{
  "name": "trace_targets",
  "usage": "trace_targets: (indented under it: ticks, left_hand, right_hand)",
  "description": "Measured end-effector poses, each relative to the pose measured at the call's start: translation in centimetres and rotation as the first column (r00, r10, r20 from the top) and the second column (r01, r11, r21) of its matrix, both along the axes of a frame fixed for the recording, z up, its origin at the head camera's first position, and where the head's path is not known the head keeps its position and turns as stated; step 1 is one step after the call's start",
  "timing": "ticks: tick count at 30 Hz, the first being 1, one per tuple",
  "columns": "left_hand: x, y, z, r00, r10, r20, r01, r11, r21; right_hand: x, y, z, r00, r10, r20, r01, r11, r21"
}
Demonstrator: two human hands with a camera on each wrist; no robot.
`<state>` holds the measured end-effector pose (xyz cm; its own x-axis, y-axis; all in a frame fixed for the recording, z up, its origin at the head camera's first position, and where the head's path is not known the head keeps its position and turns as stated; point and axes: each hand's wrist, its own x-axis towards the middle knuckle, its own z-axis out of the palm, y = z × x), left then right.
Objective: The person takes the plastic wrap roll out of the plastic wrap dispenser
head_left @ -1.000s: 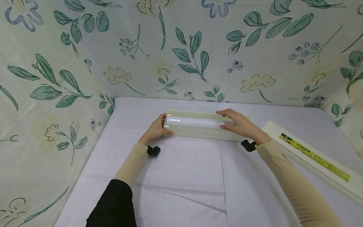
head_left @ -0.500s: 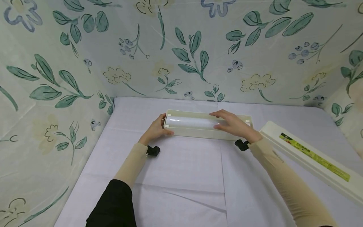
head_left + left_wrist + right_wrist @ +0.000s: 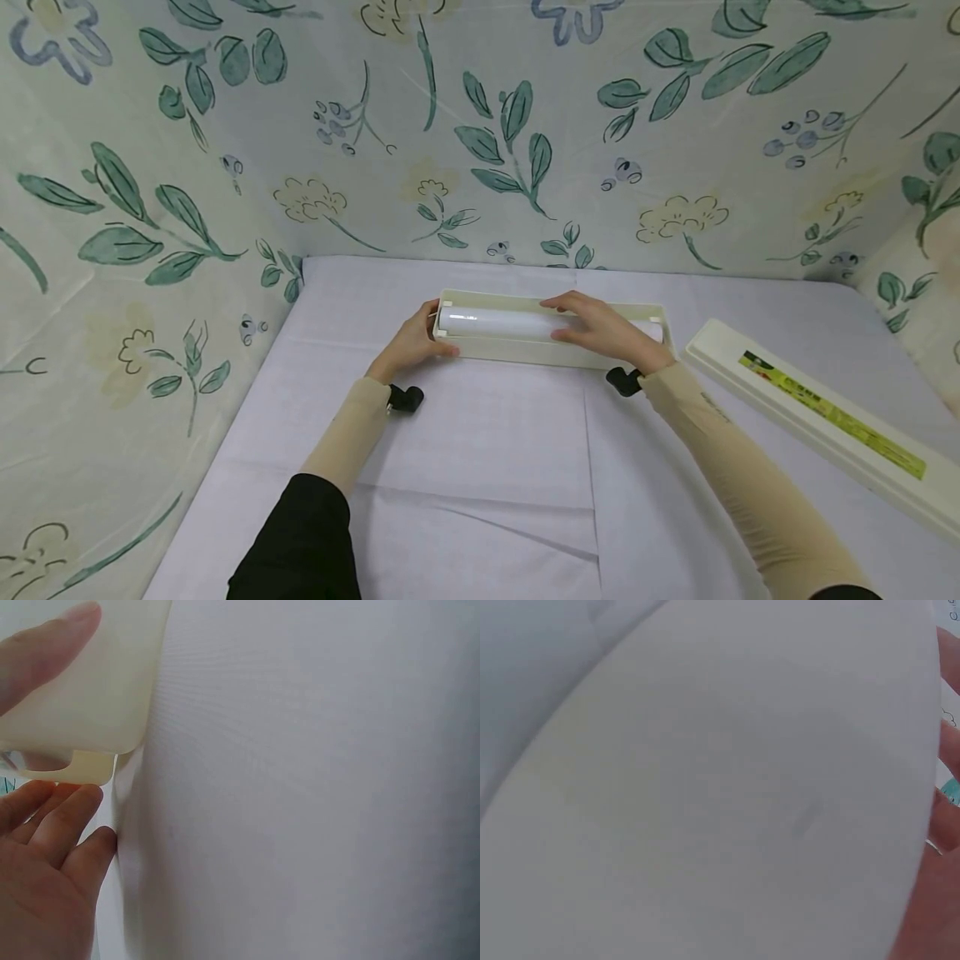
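Note:
A long cream box (image 3: pixel 517 351) lies across the far part of the table, its top uncovered. Inside it rests a white, glossy roll that looks like cling film (image 3: pixel 495 322). At the box's left end my left hand (image 3: pixel 411 340) grips it, thumb on the front wall; in the left wrist view the thumb (image 3: pixel 52 649) lies on the box wall (image 3: pixel 90 705) and the other fingers are by its end. My right hand (image 3: pixel 600 329) is over the roll, fingers spread and slightly bent, thumb at the roll's near side. Whether they press the roll cannot be told.
To the right, a long cream lid (image 3: pixel 810 417) with a yellow-green label lies slanted on the table, near my right forearm. A white cloth (image 3: pixel 480 467) with creases covers the table. Floral curtain (image 3: pixel 510 133) stands behind and at the sides.
My right hand has slid left along the roll, uncovering the roll's right end and the box's right end. The left hand and box have stayed in place.

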<state>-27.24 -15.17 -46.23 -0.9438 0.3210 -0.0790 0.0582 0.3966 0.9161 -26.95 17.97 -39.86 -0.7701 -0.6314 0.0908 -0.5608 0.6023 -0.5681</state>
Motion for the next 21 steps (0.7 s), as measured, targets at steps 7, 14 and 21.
trace_targets:
  ticks: [7,14,21]
  left_hand:
    - [-0.1,-0.1,-0.1,1.000,0.000,-0.004,0.000,1.000,0.008]
    - [0.0,0.0,0.1,1.000,0.010,0.002,-0.010,1.000,-0.001]
    - [0.0,0.0,0.1,1.000,0.008,0.002,-0.008,1.000,-0.004]
  right_hand:
    - [-0.3,-0.9,-0.2,1.000,0.012,-0.010,-0.012,1.000,0.003]
    - [-0.5,-1.6,-0.2,1.000,0.021,-0.003,-0.021,1.000,0.002]
    - [-1.0,-2.2,-0.8,1.000,0.018,0.000,-0.018,1.000,0.014]
